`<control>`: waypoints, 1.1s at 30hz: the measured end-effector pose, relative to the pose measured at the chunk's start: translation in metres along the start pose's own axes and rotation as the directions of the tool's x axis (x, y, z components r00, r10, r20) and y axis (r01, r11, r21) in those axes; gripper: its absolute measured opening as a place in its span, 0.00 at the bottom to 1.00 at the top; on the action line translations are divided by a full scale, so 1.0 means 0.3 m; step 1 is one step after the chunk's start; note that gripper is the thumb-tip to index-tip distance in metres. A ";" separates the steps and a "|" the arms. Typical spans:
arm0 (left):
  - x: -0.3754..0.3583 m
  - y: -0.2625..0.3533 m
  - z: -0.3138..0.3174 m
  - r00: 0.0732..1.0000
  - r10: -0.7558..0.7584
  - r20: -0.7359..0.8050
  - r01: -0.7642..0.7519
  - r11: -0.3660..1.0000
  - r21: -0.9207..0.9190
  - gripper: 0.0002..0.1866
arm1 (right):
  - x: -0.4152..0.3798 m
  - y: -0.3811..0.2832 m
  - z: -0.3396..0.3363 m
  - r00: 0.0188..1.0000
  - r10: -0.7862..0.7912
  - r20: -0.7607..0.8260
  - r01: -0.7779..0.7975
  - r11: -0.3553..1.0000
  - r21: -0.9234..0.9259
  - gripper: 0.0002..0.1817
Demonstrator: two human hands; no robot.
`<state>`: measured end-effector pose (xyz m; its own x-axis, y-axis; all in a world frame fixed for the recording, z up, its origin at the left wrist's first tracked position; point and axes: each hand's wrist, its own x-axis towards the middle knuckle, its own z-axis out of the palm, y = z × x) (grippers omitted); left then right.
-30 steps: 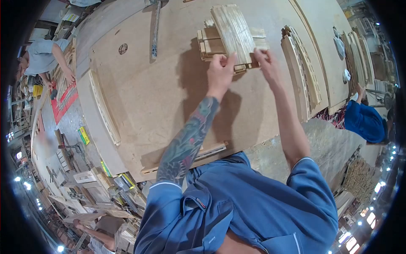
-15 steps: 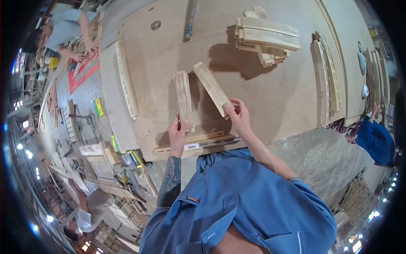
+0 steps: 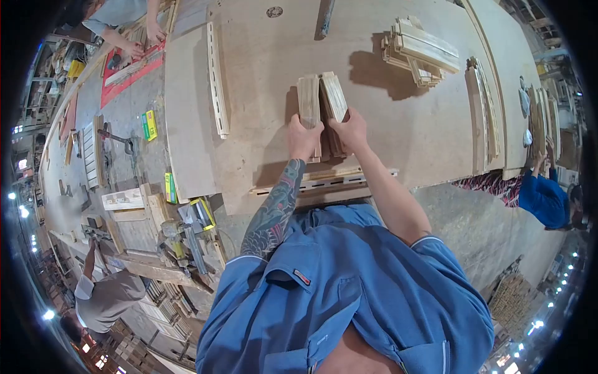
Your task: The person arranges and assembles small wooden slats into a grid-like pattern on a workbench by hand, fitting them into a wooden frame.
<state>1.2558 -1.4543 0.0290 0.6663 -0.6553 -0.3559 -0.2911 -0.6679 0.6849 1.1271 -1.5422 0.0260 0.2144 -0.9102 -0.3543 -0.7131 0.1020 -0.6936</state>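
Close in front of me, my left hand (image 3: 304, 135) is wrapped round the near part of a bundle of pale wooden slats (image 3: 308, 98). Another bundle of wooden slats (image 3: 334, 95) is gripped by my right hand (image 3: 351, 129). The two bundles stand side by side, almost parallel, with a narrow dark gap between them. My thumbs lie on the top faces; the fingers underneath are mostly hidden. Between my forearms and the table edge lies a slotted wooden strip (image 3: 330, 181).
A crossed pile of slats (image 3: 425, 48) rests at the upper right of the table (image 3: 261, 81). Slotted strips (image 3: 217, 81) lie at the left, and more strips (image 3: 484, 118) at the right. Co-workers' hands (image 3: 132, 50) are over a red sheet; a person in blue (image 3: 543, 198) stands far right.
The two bundles have come together from a spread V to nearly parallel. Both hands have moved closer to each other. My view has shifted, so the table appears further right and higher.
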 end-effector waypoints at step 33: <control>0.124 -0.271 -0.126 0.895 0.059 -0.443 0.048 0.973 0.227 0.25 | 0.120 0.283 -0.230 0.983 -0.142 -0.120 0.133 0.988 -0.076 0.24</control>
<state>1.3302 -1.4111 -0.0159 0.8830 -0.4694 0.0034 -0.4067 -0.7613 0.5051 1.0281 -1.5939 -0.0023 0.2320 -0.9569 -0.1749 -0.7269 -0.0511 -0.6848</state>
